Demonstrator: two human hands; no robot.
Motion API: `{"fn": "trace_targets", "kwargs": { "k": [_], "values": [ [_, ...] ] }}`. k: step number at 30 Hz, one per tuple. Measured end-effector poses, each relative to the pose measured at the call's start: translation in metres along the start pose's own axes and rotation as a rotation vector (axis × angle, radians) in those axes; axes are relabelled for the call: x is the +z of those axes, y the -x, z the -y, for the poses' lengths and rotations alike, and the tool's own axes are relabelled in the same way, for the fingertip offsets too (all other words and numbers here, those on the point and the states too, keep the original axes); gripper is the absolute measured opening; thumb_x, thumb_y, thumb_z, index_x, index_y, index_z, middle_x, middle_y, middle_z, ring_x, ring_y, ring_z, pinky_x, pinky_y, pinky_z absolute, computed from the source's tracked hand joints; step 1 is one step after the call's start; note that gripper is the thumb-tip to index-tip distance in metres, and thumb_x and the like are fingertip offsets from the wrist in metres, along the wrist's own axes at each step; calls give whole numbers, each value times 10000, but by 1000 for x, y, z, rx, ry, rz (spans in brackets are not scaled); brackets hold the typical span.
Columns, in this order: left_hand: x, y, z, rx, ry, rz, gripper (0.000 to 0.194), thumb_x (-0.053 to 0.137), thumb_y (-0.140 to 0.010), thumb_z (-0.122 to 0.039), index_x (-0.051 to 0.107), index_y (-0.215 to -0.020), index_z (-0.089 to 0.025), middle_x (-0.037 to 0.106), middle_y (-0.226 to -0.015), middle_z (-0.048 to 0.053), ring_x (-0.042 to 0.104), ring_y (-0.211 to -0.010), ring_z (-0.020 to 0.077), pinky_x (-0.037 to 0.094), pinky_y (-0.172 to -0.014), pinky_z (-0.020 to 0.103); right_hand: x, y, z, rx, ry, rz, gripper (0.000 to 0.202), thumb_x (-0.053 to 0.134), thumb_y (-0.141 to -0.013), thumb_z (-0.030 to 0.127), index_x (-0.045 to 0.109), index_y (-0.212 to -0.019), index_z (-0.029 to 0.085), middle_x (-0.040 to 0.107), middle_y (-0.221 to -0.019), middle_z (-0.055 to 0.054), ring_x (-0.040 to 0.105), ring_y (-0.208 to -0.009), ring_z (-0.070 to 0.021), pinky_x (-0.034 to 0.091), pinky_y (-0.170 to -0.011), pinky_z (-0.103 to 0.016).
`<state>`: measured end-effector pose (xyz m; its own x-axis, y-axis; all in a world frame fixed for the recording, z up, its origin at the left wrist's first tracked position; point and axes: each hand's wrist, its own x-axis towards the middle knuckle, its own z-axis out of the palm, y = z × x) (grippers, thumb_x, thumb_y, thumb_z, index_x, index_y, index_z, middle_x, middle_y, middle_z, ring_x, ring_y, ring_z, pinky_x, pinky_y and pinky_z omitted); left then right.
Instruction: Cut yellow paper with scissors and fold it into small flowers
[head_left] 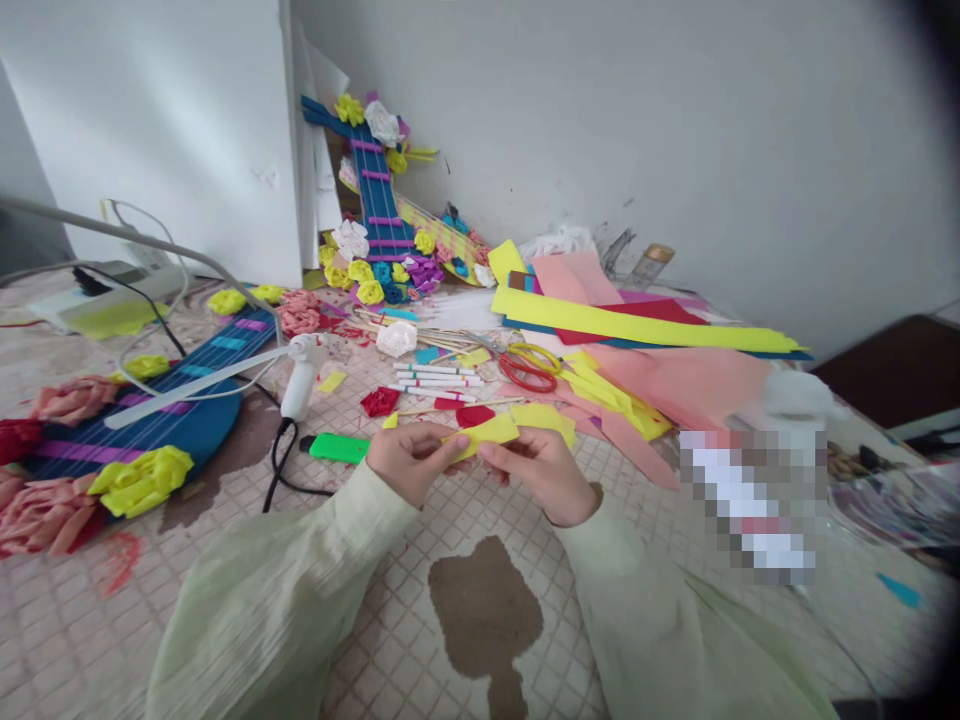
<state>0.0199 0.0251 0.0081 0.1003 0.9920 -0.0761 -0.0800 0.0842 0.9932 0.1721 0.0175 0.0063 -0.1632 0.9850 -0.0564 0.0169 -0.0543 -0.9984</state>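
Observation:
Between my two hands is a small strip of yellow paper [491, 431], raised just over the table. My left hand [405, 462] pinches its left end between thumb and fingers. On the other side, my right hand [544, 472] has its thumb and fingertips closed at the strip's lower right edge. Another yellow paper piece [551, 420] shows just behind the right hand's knuckles. Close to my left wrist lies a bright green cutter knife [337, 448]. A red paper flower [379, 402] sits beyond the left hand.
A white hot glue gun [300, 380] with a black cord stands at left, beside a blue paper guitar [202, 400] with paper flowers. Markers [435, 380], red-handled scissors [529, 368] and crepe paper sheets [667, 375] lie beyond my hands. Another decorated guitar [375, 190] leans at the wall.

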Motion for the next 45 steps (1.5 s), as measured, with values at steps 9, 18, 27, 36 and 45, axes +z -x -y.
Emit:
{"fn": "trace_targets", "kwargs": {
  "k": [9, 18, 27, 36, 45],
  "values": [
    [0, 1, -1, 30, -10, -18, 200, 674, -556, -294, 641, -629, -111, 655, -529, 26, 615, -483, 138, 520, -486, 212, 0, 0, 0, -3, -74, -22, 215, 620, -645, 341, 584, -613, 131, 540, -522, 15, 458, -429, -69, 373, -430, -213],
    [1, 1, -2, 21, 7, -27, 191, 678, -551, -286, 634, -618, -113, 655, -521, 23, 617, -475, 138, 516, -472, 198, -2, -1, 2, -17, -10, -64, 242, 607, -659, 348, 595, -572, 123, 537, -481, 7, 451, -425, -71, 359, -432, -214],
    [0, 1, -3, 18, -2, -40, 230, 680, -540, -316, 631, -628, -110, 660, -536, 34, 624, -491, 154, 518, -474, 213, -6, -1, 2, -40, 5, -113, 274, 575, -687, 366, 601, -559, 125, 514, -454, 6, 430, -419, -73, 343, -419, -213],
    [1, 1, 0, 34, 4, -43, 187, 675, -555, -281, 640, -626, -111, 658, -531, 27, 618, -481, 136, 514, -474, 194, -3, -1, -2, 16, -107, -48, 230, 605, -666, 351, 616, -593, 133, 565, -530, 2, 454, -424, -60, 353, -419, -201],
    [0, 0, 4, 62, -28, -35, 197, 675, -559, -286, 637, -634, -109, 656, -550, 29, 617, -501, 137, 519, -499, 206, 1, 1, 1, 31, -32, 5, 195, 658, -603, 316, 624, -629, 126, 556, -520, 10, 473, -437, -68, 394, -436, -210]
  ]
}}
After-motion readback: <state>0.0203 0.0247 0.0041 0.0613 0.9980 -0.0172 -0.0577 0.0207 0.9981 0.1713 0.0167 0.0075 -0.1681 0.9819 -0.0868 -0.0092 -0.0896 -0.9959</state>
